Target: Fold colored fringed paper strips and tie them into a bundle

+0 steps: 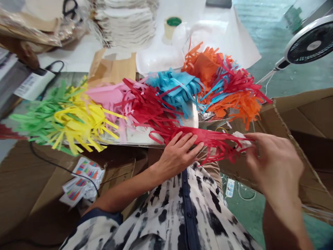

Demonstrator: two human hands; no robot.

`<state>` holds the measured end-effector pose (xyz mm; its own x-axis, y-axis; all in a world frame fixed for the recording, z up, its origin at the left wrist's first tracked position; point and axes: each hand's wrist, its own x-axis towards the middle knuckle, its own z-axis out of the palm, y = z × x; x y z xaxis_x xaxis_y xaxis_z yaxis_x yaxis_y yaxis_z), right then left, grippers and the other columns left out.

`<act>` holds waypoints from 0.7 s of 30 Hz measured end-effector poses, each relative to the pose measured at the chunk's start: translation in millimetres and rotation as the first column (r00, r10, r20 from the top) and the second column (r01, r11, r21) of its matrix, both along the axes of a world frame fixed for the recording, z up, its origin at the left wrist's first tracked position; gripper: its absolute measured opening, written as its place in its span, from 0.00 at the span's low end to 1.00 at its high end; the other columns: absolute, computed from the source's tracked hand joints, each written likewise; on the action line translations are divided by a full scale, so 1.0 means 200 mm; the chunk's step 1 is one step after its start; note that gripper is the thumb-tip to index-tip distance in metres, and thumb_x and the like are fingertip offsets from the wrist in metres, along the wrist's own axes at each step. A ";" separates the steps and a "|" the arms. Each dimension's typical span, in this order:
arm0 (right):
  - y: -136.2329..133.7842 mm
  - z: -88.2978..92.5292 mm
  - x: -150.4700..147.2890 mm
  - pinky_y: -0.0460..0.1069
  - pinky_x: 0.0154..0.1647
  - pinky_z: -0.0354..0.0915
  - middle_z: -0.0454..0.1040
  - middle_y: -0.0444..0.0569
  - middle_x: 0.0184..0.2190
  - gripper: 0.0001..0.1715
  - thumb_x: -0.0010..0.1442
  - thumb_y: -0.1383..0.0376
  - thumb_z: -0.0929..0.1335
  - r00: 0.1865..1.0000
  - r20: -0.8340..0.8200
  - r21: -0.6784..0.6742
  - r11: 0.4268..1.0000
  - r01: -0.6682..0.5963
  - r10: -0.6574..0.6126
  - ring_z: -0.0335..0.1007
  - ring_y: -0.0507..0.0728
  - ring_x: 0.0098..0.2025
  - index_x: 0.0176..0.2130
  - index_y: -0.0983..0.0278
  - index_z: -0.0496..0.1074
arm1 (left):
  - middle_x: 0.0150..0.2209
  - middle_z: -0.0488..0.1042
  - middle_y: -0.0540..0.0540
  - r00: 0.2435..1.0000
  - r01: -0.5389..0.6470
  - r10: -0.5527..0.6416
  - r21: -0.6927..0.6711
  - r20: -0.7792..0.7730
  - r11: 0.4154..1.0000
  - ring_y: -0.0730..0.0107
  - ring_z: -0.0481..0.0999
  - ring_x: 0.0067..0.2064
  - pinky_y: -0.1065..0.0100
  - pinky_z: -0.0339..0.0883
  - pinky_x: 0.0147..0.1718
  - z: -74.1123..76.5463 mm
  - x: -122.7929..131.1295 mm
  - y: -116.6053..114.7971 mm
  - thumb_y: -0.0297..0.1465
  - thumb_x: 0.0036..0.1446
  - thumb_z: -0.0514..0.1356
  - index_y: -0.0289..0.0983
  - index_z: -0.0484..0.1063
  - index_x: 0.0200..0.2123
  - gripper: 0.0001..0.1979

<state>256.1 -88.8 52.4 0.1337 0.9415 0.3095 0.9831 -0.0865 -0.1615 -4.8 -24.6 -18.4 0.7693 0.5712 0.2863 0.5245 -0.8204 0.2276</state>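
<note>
My left hand (179, 151) lies flat with fingers stretched out on a red tissue-paper tassel (199, 133) at the table's front edge, close to my body. To the right, my right hand (277, 163) is blurred, its thumb and fingers pinched at a crumpled whitish scrap (241, 140) beside the fringe ends. Along the table edge lie more cut-paper tassels: green (41, 114), yellow (80, 119), pink (109, 95), another red bunch (149, 104), blue (177, 88) and orange (208, 67). At the right end, red, blue and orange strips are mixed.
Behind the tassels stand a white tray (160, 59), a tape roll (172, 27) and a stack of white bundles (125, 24). A white fan (312, 43) rises at the right. Open cardboard boxes (293, 118) flank my lap. Printed cards (82, 180) lie low at the left.
</note>
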 end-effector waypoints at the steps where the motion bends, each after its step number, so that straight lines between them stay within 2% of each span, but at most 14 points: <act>1: -0.04 0.02 -0.01 0.63 0.56 0.67 0.82 0.54 0.53 0.18 0.66 0.68 0.65 0.998 -0.037 0.057 0.997 -0.053 0.055 0.75 0.69 0.55 0.52 0.59 0.77 | 0.66 0.74 0.38 1.000 -0.003 0.003 0.005 0.003 1.000 0.48 0.72 0.68 0.43 0.64 0.70 0.00 0.00 0.00 0.39 0.70 0.62 0.42 0.71 0.66 0.24; 3: -0.08 0.02 -0.07 0.64 0.64 0.65 0.80 0.51 0.58 0.23 0.65 0.71 0.65 0.959 -0.108 0.114 0.961 -0.250 0.262 0.74 0.67 0.60 0.56 0.57 0.76 | 0.66 0.74 0.38 1.000 -0.014 0.014 0.028 0.006 0.999 0.49 0.74 0.67 0.44 0.65 0.68 -0.01 0.01 -0.02 0.39 0.70 0.61 0.42 0.72 0.65 0.22; 5: -0.09 -0.05 -0.16 0.62 0.66 0.65 0.79 0.51 0.60 0.26 0.66 0.70 0.66 0.886 -0.114 0.072 0.893 -0.444 0.449 0.74 0.65 0.62 0.61 0.59 0.74 | 0.65 0.75 0.39 1.000 -0.020 0.019 0.057 0.015 0.998 0.50 0.75 0.66 0.45 0.67 0.67 -0.01 0.02 -0.03 0.38 0.71 0.60 0.42 0.73 0.64 0.21; 6: -0.09 -0.10 -0.20 0.62 0.66 0.65 0.78 0.54 0.61 0.27 0.67 0.69 0.66 0.872 -0.083 0.022 0.875 -0.483 0.483 0.73 0.65 0.64 0.63 0.62 0.72 | 0.65 0.75 0.39 1.000 -0.018 0.017 0.067 0.019 0.998 0.50 0.75 0.66 0.45 0.67 0.66 -0.02 0.02 -0.04 0.38 0.71 0.60 0.42 0.74 0.63 0.20; 10: -0.07 -0.32 -0.28 0.62 0.69 0.62 0.74 0.61 0.65 0.28 0.72 0.65 0.66 0.909 0.055 -0.040 0.911 -0.411 0.413 0.72 0.66 0.66 0.68 0.70 0.68 | 0.64 0.76 0.40 0.999 0.013 -0.015 0.041 0.043 0.999 0.54 0.74 0.67 0.46 0.65 0.69 -0.03 -0.04 -0.04 0.36 0.71 0.61 0.42 0.73 0.64 0.20; 12: -0.07 -0.38 -0.26 0.64 0.72 0.59 0.71 0.60 0.68 0.32 0.72 0.64 0.67 0.906 0.071 -0.042 0.909 -0.416 0.418 0.71 0.65 0.68 0.71 0.69 0.64 | 0.62 0.79 0.43 0.998 0.020 -0.022 0.026 0.066 0.999 0.56 0.75 0.66 0.42 0.59 0.72 -0.02 -0.11 0.00 0.35 0.70 0.62 0.44 0.75 0.62 0.19; 15: -0.08 -0.40 -0.23 0.66 0.75 0.54 0.70 0.58 0.69 0.35 0.72 0.65 0.67 0.902 0.068 -0.043 0.904 -0.425 0.427 0.70 0.66 0.68 0.74 0.66 0.59 | 0.54 0.84 0.49 0.996 -0.005 0.002 0.029 0.086 1.000 0.57 0.79 0.62 0.33 0.45 0.75 0.03 -0.27 0.11 0.36 0.69 0.64 0.48 0.79 0.54 0.12; 18: -0.09 -0.40 -0.22 0.68 0.75 0.52 0.71 0.56 0.68 0.37 0.72 0.66 0.67 0.903 0.051 -0.033 0.905 -0.425 0.426 0.70 0.66 0.69 0.75 0.63 0.58 | 0.49 0.85 0.53 0.994 -0.108 0.107 0.034 0.036 0.994 0.56 0.78 0.62 0.31 0.35 0.76 0.12 -0.44 0.22 0.38 0.67 0.66 0.48 0.81 0.44 0.05; 19: -0.08 -0.40 -0.22 0.69 0.76 0.52 0.72 0.55 0.68 0.37 0.71 0.66 0.67 0.905 0.045 -0.023 0.906 -0.422 0.423 0.70 0.66 0.68 0.75 0.62 0.58 | 0.47 0.85 0.53 0.991 -0.129 0.127 0.067 0.035 0.989 0.56 0.78 0.60 0.30 0.36 0.76 0.16 -0.49 0.25 0.38 0.66 0.66 0.47 0.81 0.40 0.04; 21: -0.08 -0.41 -0.22 0.69 0.76 0.51 0.73 0.54 0.67 0.37 0.70 0.67 0.69 0.908 0.037 0.012 0.909 -0.418 0.417 0.70 0.66 0.68 0.74 0.62 0.59 | 0.42 0.85 0.53 0.969 -0.245 0.234 0.188 0.082 0.951 0.57 0.79 0.55 0.32 0.45 0.75 0.22 -0.53 0.26 0.37 0.65 0.67 0.44 0.78 0.32 0.08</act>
<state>212.1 -105.1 -29.7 -0.2808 0.9029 0.3254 0.9336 0.3356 -0.1257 -111.3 28.2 25.8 0.5958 0.6649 0.4505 0.7017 -0.7038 0.1109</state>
